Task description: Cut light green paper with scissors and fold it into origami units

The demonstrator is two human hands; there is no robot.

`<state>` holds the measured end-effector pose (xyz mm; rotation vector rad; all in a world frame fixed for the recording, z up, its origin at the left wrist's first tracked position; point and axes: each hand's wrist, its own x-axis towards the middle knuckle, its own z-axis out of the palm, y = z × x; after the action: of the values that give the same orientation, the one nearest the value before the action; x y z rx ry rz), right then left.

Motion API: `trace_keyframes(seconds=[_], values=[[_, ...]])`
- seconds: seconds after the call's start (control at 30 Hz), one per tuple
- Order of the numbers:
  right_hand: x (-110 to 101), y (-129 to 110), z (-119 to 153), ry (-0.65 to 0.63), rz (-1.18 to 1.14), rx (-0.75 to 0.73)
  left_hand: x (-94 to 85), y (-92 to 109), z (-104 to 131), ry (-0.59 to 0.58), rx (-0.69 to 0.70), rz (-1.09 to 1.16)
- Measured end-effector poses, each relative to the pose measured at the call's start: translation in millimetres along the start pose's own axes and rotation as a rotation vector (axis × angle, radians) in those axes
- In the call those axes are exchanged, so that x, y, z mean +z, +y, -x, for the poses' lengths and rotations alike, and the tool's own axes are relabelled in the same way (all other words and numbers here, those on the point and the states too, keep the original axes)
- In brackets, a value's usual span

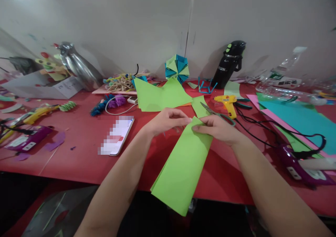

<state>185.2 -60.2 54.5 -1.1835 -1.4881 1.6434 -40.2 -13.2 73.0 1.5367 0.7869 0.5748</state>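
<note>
A long folded sheet of light green paper (181,170) slants from my hands down past the table's front edge. My right hand (214,127) grips its upper end, thumb on top and fingers behind. Closed in a pinch, my left hand (169,120) has its fingertips at the top left corner of the same paper. Behind my hands stands a creased green sheet (160,95), with a smaller green strip (200,106) to its right. Scissors (217,113) lie just beyond my right hand, partly hidden by it.
A yellow glue gun (228,104) trails a black cord toward a purple power strip (301,167). Left of my arm lies a phone (118,135). Along the back stand a black bottle (228,65), a paper ball (177,68) and a steel jug (78,67). Coloured sheets (307,119) cover the right.
</note>
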Motion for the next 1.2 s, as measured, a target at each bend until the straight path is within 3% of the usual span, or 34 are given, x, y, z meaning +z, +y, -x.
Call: trace_keyframes(seconds=[0.13,0.23,0.4,0.73,1.2], values=[[4,-1,-2,0.038,0.177,-0.039,1.0,-8,-3,0.000,0.043,-0.024],[7,0,-3,0.143,0.286,-0.120,-0.5,-10,-4,0.039,0.063,-0.038],[10,1,-6,0.306,0.288,-0.274,-1.5,-7,-3,0.131,0.054,-0.052],[12,2,-8,0.362,0.285,-0.361,-1.1,-5,-3,0.142,-0.021,-0.017],[11,1,-7,0.354,0.309,-0.329,-2.1,-7,-2,0.090,0.005,-0.048]])
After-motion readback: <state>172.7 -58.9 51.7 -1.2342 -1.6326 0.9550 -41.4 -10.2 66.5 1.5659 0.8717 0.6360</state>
